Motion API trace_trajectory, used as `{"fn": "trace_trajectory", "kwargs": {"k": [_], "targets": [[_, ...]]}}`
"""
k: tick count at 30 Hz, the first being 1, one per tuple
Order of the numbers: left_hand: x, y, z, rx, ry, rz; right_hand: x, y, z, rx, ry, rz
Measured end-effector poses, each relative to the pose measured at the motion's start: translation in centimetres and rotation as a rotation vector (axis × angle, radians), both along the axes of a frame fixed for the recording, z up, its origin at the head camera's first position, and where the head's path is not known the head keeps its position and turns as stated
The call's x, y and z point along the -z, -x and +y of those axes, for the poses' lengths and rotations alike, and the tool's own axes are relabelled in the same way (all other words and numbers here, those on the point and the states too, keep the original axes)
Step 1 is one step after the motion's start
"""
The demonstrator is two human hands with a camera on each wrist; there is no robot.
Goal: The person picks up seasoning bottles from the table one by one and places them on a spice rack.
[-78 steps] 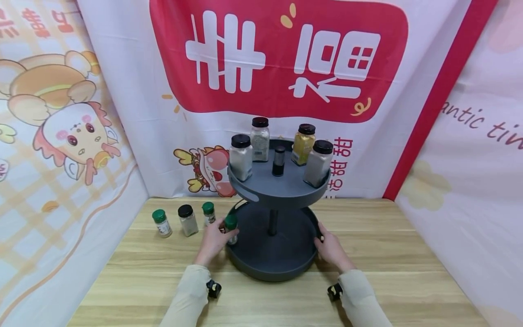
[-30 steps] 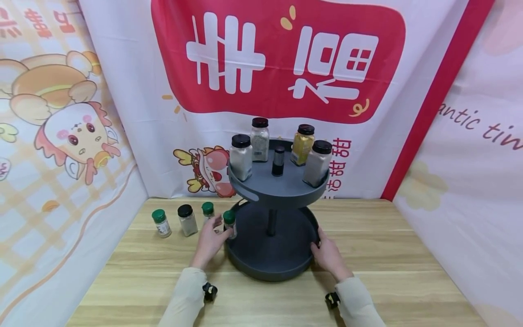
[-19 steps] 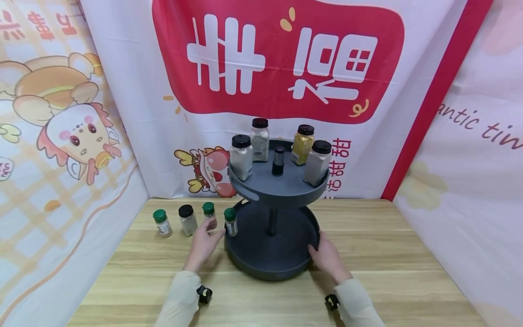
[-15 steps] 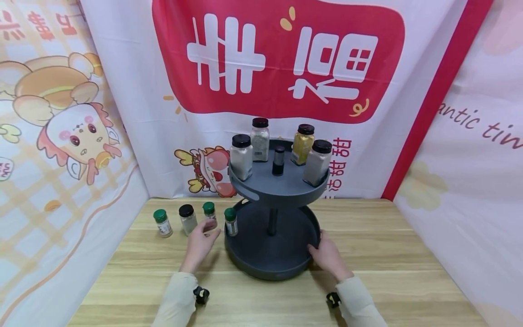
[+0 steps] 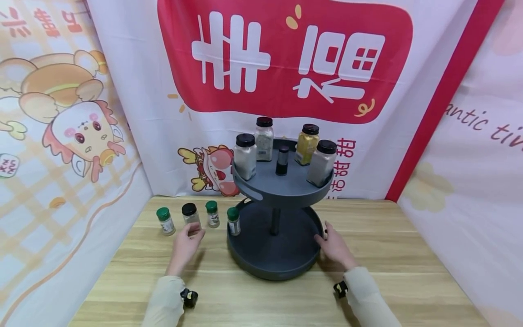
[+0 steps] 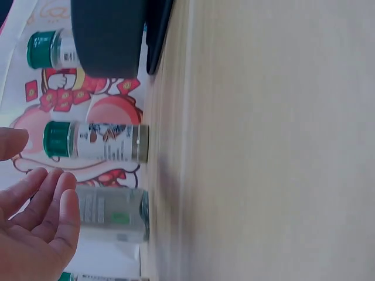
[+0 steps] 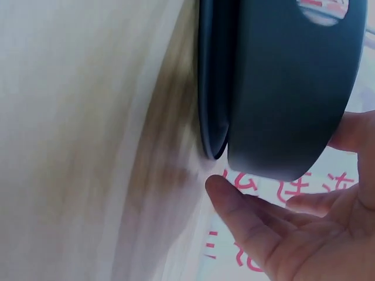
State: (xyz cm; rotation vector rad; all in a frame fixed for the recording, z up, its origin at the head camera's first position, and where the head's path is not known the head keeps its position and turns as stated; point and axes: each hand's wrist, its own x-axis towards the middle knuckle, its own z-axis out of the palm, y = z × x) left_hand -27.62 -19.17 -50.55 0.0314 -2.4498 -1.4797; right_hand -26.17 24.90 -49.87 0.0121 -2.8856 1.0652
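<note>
In the head view my left hand [image 5: 186,245] is in front of a black-capped jar [image 5: 190,217] and partly covers it. In the left wrist view its thumb and fingers are apart with nothing between them. A green-capped spice jar [image 5: 234,222] stands inside the left edge of the lower tier of a dark grey two-tier turntable [image 5: 274,268]. My right hand [image 5: 335,247] is at that tier's right side, thumb over the rim. In the right wrist view its extended fingertips [image 7: 218,186] are apart from the outer wall.
Green-capped jars [image 5: 166,222] [image 5: 212,215] stand on the wooden table either side of the black-capped one. Several black-capped jars, including a yellow one [image 5: 307,145], stand on the upper tier around a short post [image 5: 282,161]. A printed cloth [image 5: 143,91] hangs behind the table.
The left hand has let go of the green-capped jar on the lower tier and moved left to the black-capped jar. The right hand stays by the rim, its fingers slightly more spread.
</note>
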Motion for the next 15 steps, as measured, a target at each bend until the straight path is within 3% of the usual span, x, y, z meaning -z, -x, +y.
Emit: {"fn": "trace_trajectory", "kwargs": {"k": [5, 15], "targets": [[-0.2, 0.1, -0.9, -0.026, 0.047, -0.028, 0.3, 1.1, 0.6, -0.025, 0.013, 0.032], [-1.0, 0.3, -1.1, 0.002, 0.078, -0.086, 0.9, 1.7, 0.5, -0.096, 0.023, 0.102]]}}
